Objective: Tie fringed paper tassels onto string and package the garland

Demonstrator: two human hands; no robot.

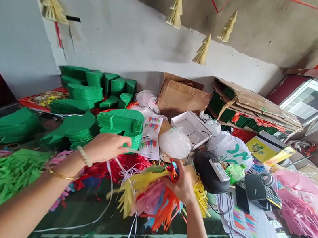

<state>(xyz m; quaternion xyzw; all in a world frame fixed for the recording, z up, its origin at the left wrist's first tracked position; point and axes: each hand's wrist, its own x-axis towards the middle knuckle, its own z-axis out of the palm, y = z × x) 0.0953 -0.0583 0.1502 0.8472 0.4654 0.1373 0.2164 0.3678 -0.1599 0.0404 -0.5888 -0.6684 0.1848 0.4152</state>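
My right hand (181, 182) grips a bundle of paper fringe (148, 193) in yellow, pink, orange and red, with a small knot of red and blue at its top. My left hand (106, 147) is pinched on a thin white ribbon (110, 178), which hangs down toward the glass tabletop (187, 235). That hand wears a beaded bracelet and a gold bangle. Below it lies a heap of red paper fringe (109, 170). Green paper fringe (2, 185) spreads under my left forearm.
Stacks of cut green paper (121, 120) fill the table's far left. Printed bunting sheets (151, 128), a plastic bag (175, 142), a cardboard box (178, 97), a black round object (209, 173), a green bottle (235, 172) and pink fringe (303, 206) crowd the far and right sides.
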